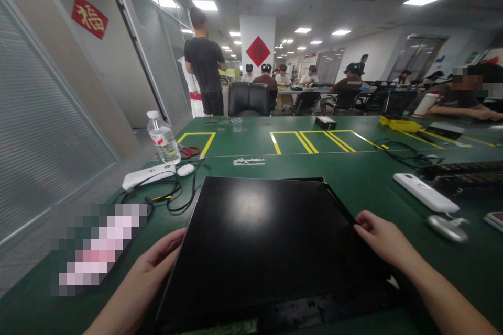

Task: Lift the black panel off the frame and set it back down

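Observation:
In front of me is a large black display panel [259,251] with a glossy face that reflects a ceiling light. A dark frame [341,201] shows along its right and far edges, and a strip of green circuit board [223,327] shows at its near edge. My left hand [163,254] is closed on the panel's left edge, its fingertips hidden behind that side. At the right edge my right hand [377,233] pinches the rim between thumb and curled fingers.
Left on the green table [220,167] are a water bottle [163,138], red-handled scissors [190,152], cables [173,193] and a white power bank [149,175]. Another white power bank [426,192] and a silver mouse-like object [448,227] lie right. People sit further back.

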### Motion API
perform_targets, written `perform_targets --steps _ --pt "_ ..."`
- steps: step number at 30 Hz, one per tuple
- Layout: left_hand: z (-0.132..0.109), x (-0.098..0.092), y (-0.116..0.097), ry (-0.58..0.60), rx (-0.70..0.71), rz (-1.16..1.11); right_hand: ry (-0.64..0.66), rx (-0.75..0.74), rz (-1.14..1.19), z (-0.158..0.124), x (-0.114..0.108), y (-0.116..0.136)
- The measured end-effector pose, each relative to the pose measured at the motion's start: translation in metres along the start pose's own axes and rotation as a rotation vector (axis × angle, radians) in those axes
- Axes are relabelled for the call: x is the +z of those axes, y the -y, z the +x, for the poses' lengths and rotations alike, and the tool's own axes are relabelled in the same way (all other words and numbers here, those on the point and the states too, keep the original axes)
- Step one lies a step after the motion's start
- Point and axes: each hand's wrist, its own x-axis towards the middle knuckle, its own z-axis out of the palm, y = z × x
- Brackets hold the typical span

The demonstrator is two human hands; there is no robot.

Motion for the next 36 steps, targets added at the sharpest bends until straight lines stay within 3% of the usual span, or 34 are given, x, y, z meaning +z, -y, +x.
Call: perform_targets --steps 8,14,19,25,31,34,36 --pt "-0.007 0.003 -0.007 -0.044 -0.048 -0.077 0.012 0.01 -0.016 0.0 0.001 -0.001" --pt "-0.013 0.004 -0.005 0.027 0.078 -0.112 -0.003 0.025 -0.003 -0.001 0.002 0.0" --pt "-0.017 0.001 -0.001 0.065 0.084 -0.137 -0.026 0.059 0.082 -0.001 0.001 0.005" --pt "-0.017 0.002 -0.002 0.017 0.172 -0.128 -0.028 0.093 0.14 0.001 -0.001 0.008" --pt "-0.028 0.014 -0.006 -0.039 0.183 -0.179 -0.128 0.169 0.46 0.0 -0.006 0.02" --pt "-0.03 0.013 -0.013 -0.055 0.133 -0.244 -0.149 0.253 0.773 -0.006 -0.016 0.03" --pt "-0.028 0.009 -0.017 -0.052 0.115 -0.253 -0.077 0.257 1.006 -0.012 -0.023 0.032"
